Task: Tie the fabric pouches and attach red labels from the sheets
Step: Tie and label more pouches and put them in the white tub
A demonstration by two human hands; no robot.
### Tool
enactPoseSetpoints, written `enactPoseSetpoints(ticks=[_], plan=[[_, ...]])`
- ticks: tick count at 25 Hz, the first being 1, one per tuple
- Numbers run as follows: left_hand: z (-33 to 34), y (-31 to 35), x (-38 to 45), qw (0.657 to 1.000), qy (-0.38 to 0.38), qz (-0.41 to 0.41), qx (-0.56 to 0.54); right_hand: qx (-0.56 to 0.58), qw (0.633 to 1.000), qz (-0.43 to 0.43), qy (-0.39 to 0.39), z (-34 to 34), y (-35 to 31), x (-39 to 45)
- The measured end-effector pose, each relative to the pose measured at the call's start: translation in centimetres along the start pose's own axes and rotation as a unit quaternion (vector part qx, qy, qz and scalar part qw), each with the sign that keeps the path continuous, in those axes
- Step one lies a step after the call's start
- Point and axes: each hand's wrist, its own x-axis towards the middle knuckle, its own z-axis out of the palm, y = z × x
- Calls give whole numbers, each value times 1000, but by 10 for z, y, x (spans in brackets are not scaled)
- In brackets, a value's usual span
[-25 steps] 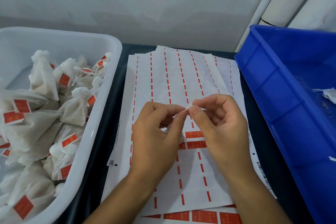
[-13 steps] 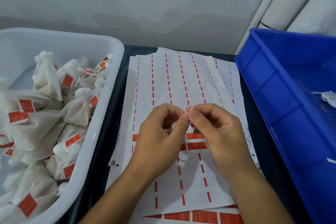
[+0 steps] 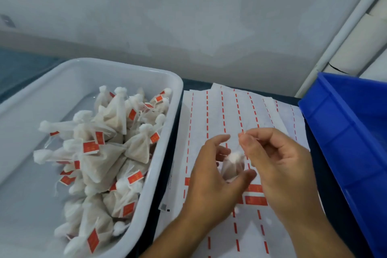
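A small white fabric pouch (image 3: 232, 165) hangs between my hands above the label sheets (image 3: 217, 115). My left hand (image 3: 211, 182) cups the pouch with curled fingers and thumb under it. My right hand (image 3: 280, 165) pinches the pouch's string between thumb and forefinger just above its gathered top. A few red labels (image 3: 256, 200) remain on the sheet under my hands; the rest of the sheet shows only red dashes.
A white tub (image 3: 146, 184) on the left holds several tied pouches with red labels (image 3: 109, 153). A blue crate (image 3: 347, 132) stands at the right. The sheets lie on a dark table (image 3: 335, 205) against a pale wall.
My hands have drawn slightly apart and the pouch now shows between them; before, fingertips met over it. The view has tilted up and shifted left, showing more of the tub.
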Motion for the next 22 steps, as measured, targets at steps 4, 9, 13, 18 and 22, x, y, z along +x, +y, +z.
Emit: enactPoseSetpoints(ticks=[4, 9, 13, 18, 22], plan=[[-3, 0, 6, 994, 30, -87, -56, 38, 996, -78, -13, 35, -36, 41], [-8, 4, 9, 984, 103, -81, -120, 72, 994, -71, -29, 102, -57, 110], [-9, 6, 11, 984, 81, -96, -129, -7, 996, -54, -64, 138, -42, 138], [-9, -2, 12, 987, 90, -83, -104, -192, 972, -52, -123, 106, -16, 143], [-10, -9, 14, 986, 85, -91, -111, -279, 959, -43, -8, 13, -9, 172]])
